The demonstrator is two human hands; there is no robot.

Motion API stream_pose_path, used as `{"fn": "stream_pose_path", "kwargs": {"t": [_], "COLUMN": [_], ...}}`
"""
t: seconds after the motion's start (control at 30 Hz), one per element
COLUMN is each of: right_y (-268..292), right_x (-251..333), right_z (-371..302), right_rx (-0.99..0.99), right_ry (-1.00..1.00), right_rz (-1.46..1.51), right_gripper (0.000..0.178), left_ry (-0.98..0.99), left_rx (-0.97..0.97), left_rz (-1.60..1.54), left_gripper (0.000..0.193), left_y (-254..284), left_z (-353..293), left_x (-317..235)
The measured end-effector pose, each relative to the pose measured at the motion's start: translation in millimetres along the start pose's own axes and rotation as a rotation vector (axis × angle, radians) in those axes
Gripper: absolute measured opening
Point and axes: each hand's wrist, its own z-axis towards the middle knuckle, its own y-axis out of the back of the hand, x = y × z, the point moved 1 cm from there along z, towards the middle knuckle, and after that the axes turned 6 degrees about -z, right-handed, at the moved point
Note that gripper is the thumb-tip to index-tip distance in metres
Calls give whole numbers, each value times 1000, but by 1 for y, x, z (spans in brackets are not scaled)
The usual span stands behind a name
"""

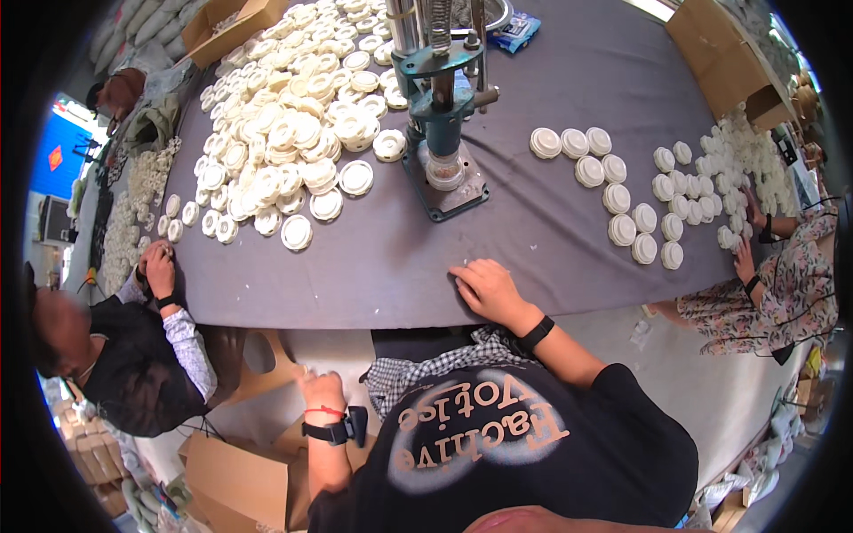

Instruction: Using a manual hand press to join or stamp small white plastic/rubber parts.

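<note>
My right hand (487, 289) lies on the grey tablecloth (346, 275) near the front edge, open and holding nothing visible. Off the table's edge at the left, my left hand (320, 389) is held with its fingers curled in. Whatever they may hold is hidden. Beyond my right hand stands a teal hand press (442, 115) on a dark base plate. A white round part (444, 171) sits under its ram. To the left of the press spreads a big heap of white round plastic parts (284, 133). Assembled round white pieces (616, 198) stand in a winding row at the right.
Co-workers' hands (158, 271) are at the left edge, and another person's hands (745, 259) touch white parts on the right. Cardboard boxes stand at the back right (724, 53), back left (227, 31) and beside my left arm (235, 480). A blue packet (515, 34) lies behind the press.
</note>
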Motion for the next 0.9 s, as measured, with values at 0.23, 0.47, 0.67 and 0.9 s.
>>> {"fn": "stream_pose_path", "kwargs": {"t": [0.23, 0.47, 0.67, 0.9], "right_y": [-12, -8, -9, -12], "right_x": [4, -1, 2, 1], "right_z": [2, -10, -7, -5], "right_rx": [-24, -79, -28, -31], "right_ry": [15, 23, 17, 40], "right_rz": [130, 150, 217, 201], "right_gripper": [20, 14, 16, 17], "left_ry": [-272, -1172, -318, -243], "left_rx": [-539, -412, -598, -873], "left_rz": [-182, -1250, -758, -589], "left_gripper": [71, 78, 53, 40], "left_y": [28, 111, -15, 11], "left_z": [-38, -155, -49, -61], "left_x": [22, 12, 20, -3]}}
